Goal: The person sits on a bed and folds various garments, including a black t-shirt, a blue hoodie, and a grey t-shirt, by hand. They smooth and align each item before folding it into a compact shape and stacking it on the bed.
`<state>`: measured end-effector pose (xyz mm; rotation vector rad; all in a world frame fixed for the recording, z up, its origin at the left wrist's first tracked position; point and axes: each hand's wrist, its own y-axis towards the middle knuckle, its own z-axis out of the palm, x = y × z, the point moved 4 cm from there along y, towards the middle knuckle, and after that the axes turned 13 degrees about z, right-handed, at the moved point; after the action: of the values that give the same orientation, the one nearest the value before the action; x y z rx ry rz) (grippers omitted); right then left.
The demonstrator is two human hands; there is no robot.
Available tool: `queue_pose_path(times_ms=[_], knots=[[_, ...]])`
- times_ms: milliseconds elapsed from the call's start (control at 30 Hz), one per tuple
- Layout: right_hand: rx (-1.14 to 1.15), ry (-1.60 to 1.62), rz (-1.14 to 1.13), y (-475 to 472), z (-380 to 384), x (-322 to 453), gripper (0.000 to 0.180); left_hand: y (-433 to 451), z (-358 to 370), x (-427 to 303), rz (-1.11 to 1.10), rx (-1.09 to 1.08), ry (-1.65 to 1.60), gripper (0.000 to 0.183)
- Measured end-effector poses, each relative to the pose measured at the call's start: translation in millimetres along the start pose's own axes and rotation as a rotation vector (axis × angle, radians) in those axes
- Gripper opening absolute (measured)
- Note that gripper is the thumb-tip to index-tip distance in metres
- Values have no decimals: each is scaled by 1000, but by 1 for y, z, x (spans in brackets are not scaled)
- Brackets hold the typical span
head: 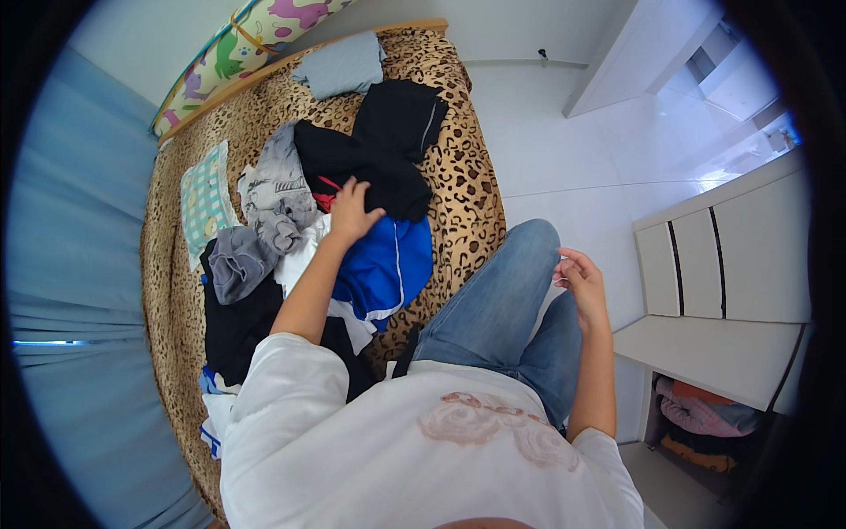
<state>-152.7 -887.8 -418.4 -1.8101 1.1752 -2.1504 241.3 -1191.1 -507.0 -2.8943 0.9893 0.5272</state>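
Observation:
My left hand (351,210) rests with spread fingers on the lower edge of a black garment (390,178), beside a small red piece of cloth (324,200). Just below that hand lies a blue garment with white piping (377,264). To its left are a grey printed garment (281,182), a white cloth (301,258) and a crumpled grey garment (241,261). Folded black cloth with a pale stripe (400,119) lies above. My right hand (579,278) hangs over my right knee, fingers loosely curled, with nothing seen in it.
Clothes lie on a bed with a leopard-print cover (479,192). At its head are folded light-blue cloth (344,66) and a rolled patterned mat (231,59); a checked pillow (208,198) lies left. A cabinet (760,258) at right holds folded clothes (700,410). Blue curtains (79,231) hang left.

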Motion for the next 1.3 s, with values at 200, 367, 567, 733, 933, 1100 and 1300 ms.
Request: queue_pose_path(times_ms=[200,367,567,733,933,1100,1300], knots=[[42,17,-11,-4,12,-5,27,-43,26,-17,-231,241,96,114],[32,9,-19,-13,0,-10,27,-37,3,6,-319,30,-233,43],[20,-18,-13,-19,-17,-11,28,-62,-122,1,-468,-416,-967,24],[52,11,-42,-21,-6,-7,29,-85,-224,-12,-410,-745,-1344,32],[93,21,-64,-27,7,2,29,-108,-305,-56,26,-932,-1680,46],[99,30,-80,-31,6,4,29,-117,-348,-96,543,-815,-1603,40],[96,72,-96,-39,-1,2,29,-114,-389,-143,882,-578,-1713,60]])
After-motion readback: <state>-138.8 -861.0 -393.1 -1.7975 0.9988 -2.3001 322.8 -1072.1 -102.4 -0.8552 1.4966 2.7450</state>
